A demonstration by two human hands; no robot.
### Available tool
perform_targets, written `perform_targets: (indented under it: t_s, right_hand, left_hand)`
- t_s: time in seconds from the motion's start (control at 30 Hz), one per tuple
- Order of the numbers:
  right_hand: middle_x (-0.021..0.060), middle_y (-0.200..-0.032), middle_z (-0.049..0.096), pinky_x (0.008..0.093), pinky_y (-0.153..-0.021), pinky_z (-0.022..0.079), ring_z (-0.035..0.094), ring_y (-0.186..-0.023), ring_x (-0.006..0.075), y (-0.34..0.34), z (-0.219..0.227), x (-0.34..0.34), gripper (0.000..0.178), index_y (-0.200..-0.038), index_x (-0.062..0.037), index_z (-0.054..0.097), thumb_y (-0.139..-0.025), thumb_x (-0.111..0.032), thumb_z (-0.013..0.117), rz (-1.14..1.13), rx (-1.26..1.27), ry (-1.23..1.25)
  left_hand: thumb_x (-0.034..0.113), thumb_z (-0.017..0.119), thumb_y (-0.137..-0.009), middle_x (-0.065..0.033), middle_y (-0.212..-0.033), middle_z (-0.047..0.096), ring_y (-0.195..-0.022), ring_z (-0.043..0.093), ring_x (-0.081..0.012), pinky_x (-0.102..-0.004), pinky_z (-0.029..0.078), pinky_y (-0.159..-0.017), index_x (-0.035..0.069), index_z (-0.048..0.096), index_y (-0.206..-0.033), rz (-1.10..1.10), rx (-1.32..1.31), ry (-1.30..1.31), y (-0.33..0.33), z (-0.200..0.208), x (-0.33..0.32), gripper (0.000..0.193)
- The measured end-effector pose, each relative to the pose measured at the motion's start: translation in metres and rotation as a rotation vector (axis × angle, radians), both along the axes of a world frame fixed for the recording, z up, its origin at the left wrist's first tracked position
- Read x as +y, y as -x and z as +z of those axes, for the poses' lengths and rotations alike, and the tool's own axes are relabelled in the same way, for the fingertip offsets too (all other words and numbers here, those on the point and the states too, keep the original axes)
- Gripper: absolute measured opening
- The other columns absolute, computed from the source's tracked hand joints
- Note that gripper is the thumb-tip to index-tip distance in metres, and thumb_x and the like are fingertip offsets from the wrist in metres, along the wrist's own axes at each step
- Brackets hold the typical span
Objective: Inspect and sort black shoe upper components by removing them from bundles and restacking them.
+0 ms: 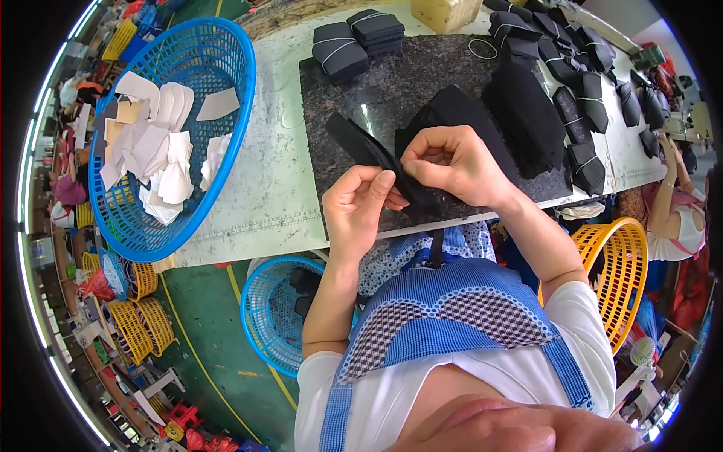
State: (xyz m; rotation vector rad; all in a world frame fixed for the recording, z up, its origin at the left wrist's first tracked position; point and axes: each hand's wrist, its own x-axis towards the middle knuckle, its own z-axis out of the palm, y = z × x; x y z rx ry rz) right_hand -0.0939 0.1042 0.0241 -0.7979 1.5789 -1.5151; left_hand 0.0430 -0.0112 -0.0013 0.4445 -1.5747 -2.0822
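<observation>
My left hand [357, 202] is closed round a thin stack of black flat pieces [355, 142], thumb on top, the stack tilted over a dark speckled slab [329, 102]. At the near edge of that stack, my right hand [458, 164] has its thumb and forefinger pinched together. Whether a single piece sits between those fingertips is too small to tell. Just beyond my right hand lie loose black pieces [450, 109], with a taller fanned pile of black pieces [525, 124] to their right.
Banded black bundles [340, 51] sit at the slab's far left; more bundles [584, 166] crowd the right. A blue basket [245, 90] of pale pieces rests on the table's left. Below stand a light-blue basket [256, 331] and a yellow basket [635, 286]. Another person [674, 218] is at right.
</observation>
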Motion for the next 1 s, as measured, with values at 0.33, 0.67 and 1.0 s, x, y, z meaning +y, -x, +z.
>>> perform_targets:
  t_s: [0.33, 0.67, 1.0]
  right_hand:
    - [-0.0007, -0.074, 0.061, 0.0183, -0.06, 0.043, 0.053, -0.065, 0.0036, 0.004, -0.011, 0.005, 0.01, -0.084, 0.0022, 0.063, -0.077, -0.005, 0.063, -0.039, 0.012, -0.002]
    - [-0.002, -0.07, 0.06, 0.0193, -0.055, 0.044, 0.054, -0.062, 0.0041, 0.051, 0.023, 0.027, 0.007, -0.085, 0.001, 0.065, -0.08, -0.003, 0.063, -0.61, 0.726, 0.058]
    - [0.0071, -0.084, 0.065, 0.0216, -0.072, 0.05, 0.061, -0.079, 0.0083, 0.003, 0.026, 0.006, 0.021, -0.094, 0.0068, 0.061, -0.08, -0.008, 0.067, 0.083, 0.21, -0.054]
  left_hand:
    - [0.012, 0.061, -0.09, -0.0009, -0.066, 0.059, -0.058, 0.057, -0.0085, -0.0218, 0.048, -0.056, 0.003, 0.059, -0.083, -0.014, 0.0, -0.094, -0.006, -0.008, -0.006, 0.012]
    - [0.018, 0.06, -0.091, 0.0027, -0.057, 0.049, -0.045, 0.042, -0.0017, -0.0168, 0.032, -0.04, 0.01, 0.048, -0.073, 0.334, -0.191, 0.177, -0.028, -0.007, -0.027, 0.023]
    - [0.012, 0.057, -0.093, -0.0117, -0.073, 0.065, -0.064, 0.066, -0.017, -0.0267, 0.057, -0.059, -0.003, 0.057, -0.088, -0.013, -0.071, -0.042, 0.007, 0.007, 0.006, 0.016]
